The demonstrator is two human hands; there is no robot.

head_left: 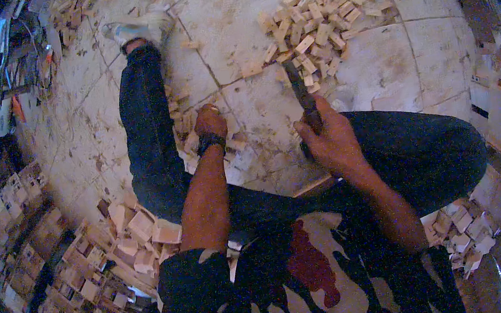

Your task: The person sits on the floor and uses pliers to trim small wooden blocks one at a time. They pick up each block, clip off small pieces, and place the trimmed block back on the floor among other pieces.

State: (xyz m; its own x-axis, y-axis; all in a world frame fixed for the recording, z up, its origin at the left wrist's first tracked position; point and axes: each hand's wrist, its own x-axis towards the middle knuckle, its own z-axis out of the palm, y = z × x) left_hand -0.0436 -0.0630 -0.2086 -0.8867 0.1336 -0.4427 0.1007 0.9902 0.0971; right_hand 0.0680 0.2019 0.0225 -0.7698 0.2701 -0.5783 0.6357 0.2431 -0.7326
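My right hand (332, 139) is wrapped round a long, dark, bar-shaped tool (298, 84), which slants up and left from the fist. The tool's exact kind is not clear. Its far end reaches the near edge of a heap of small pale wooden blocks (313, 28) on the floor. My left hand (211, 122), with a dark band at the wrist, is closed beside my left shin. Whatever lies inside its fingers is too dim to make out. Several small wooden pieces (183, 124) lie next to that hand, partly hidden by it and my leg.
I sit on a dusty tiled floor (372, 71), one leg stretched forward, the other bent. Stacked wooden pieces with cut-outs (78, 287) fill the lower left. More loose wooden pieces (463, 233) lie at the lower right. Tools and clutter (15, 73) stand at the far left.
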